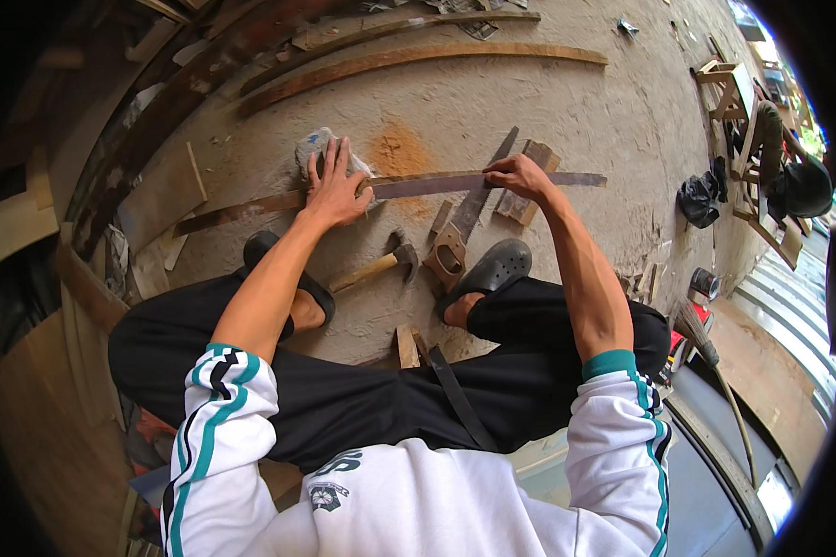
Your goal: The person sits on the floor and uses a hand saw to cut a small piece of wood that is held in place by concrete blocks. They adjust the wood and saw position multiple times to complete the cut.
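Note:
A long thin wooden strip lies across the floor in front of me, its right part dark purplish. My left hand rests near its middle, fingers spread over a pale lump that looks wrapped in plastic, the thumb side by the strip. Farther right, my right hand pinches the strip with fingertips together. Under the strip there, a handsaw lies slantwise, wooden handle toward me. Beside its blade sits a wooden block. A claw hammer with a wooden handle lies between my feet.
Orange sawdust is spread beyond the strip. Two long wooden battens lie farther off. Boards lean at left. A black plastic bag, a small wooden stool and a can stand at right.

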`<action>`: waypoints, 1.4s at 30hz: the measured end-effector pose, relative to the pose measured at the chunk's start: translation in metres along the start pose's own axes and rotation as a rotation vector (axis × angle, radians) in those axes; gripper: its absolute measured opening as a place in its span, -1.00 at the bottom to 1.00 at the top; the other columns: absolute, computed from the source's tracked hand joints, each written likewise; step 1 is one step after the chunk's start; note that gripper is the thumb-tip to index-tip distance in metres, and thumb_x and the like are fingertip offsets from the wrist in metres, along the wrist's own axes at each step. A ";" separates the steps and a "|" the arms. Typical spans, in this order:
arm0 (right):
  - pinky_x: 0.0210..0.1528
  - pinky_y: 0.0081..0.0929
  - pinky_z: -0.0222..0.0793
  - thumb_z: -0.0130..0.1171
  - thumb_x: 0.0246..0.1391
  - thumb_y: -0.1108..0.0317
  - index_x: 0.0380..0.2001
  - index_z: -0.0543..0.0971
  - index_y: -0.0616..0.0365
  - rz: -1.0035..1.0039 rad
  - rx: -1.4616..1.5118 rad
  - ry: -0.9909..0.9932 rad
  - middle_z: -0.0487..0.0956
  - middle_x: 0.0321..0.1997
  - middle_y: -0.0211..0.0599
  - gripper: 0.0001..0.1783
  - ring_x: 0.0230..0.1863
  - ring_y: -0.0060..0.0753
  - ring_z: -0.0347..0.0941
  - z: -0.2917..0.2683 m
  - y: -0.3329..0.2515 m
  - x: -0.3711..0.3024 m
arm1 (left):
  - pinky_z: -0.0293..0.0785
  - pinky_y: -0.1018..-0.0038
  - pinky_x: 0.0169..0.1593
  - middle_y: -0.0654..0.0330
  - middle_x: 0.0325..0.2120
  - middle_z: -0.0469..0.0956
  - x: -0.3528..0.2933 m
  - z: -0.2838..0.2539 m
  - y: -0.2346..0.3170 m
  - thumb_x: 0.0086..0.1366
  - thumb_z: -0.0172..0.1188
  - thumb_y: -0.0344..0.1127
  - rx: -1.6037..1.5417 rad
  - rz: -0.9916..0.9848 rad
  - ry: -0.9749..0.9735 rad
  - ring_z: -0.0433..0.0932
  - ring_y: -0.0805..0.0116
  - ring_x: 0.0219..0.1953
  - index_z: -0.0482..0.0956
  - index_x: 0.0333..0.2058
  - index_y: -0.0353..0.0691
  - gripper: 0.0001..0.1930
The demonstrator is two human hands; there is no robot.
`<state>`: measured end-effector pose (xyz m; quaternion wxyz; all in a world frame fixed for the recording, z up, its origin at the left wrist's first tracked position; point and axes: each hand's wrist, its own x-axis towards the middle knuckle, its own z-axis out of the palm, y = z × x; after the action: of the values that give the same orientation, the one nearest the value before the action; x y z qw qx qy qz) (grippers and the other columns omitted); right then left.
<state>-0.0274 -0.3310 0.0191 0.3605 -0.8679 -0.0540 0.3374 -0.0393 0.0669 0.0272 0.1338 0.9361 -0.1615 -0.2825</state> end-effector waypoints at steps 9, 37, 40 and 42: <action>-0.03 -0.36 0.50 0.23 0.10 0.13 -0.12 0.69 0.21 0.044 0.048 -0.005 0.71 -0.20 -0.14 -0.59 -0.15 -0.25 0.64 -0.001 0.000 -0.008 | -0.60 -0.10 0.44 0.06 0.43 -0.05 0.015 0.009 -0.013 0.24 0.07 0.09 0.028 0.161 0.042 -0.40 0.06 0.51 0.63 -0.08 -0.21 -0.49; -0.13 -0.61 0.33 0.23 0.22 0.19 -0.14 0.66 0.27 0.135 0.669 0.601 0.63 -0.24 -0.41 -0.66 -0.23 -0.58 0.44 0.075 -0.097 -0.023 | -0.59 -0.04 0.44 0.09 0.44 -0.06 0.019 0.026 -0.023 0.42 -0.14 0.01 -0.057 0.163 0.126 -0.31 0.12 0.51 0.57 0.14 0.03 -0.53; -0.10 -0.40 0.42 0.17 0.18 0.14 -0.03 0.58 0.25 0.186 0.634 0.634 0.66 -0.23 -0.15 -0.57 -0.21 -0.32 0.56 0.124 -0.109 -0.012 | -0.68 -0.05 0.42 0.07 0.48 -0.23 0.022 0.029 -0.027 0.44 -0.20 0.05 -0.099 0.180 0.111 -0.43 0.10 0.52 0.46 0.25 0.06 -0.48; -0.08 -0.32 0.44 0.19 0.18 0.13 0.07 0.51 0.16 0.220 0.547 0.627 0.66 -0.22 -0.06 -0.53 -0.18 -0.19 0.59 0.145 -0.123 -0.011 | -0.65 -0.03 0.43 0.05 0.48 -0.26 0.022 0.029 -0.026 0.45 -0.22 0.06 -0.091 0.151 0.100 -0.44 0.08 0.51 0.41 0.29 0.07 -0.47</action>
<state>-0.1078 -0.1590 0.0325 0.5382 -0.8015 0.2425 0.0958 -0.0331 0.0780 -0.0156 0.2051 0.9270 -0.2118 -0.2318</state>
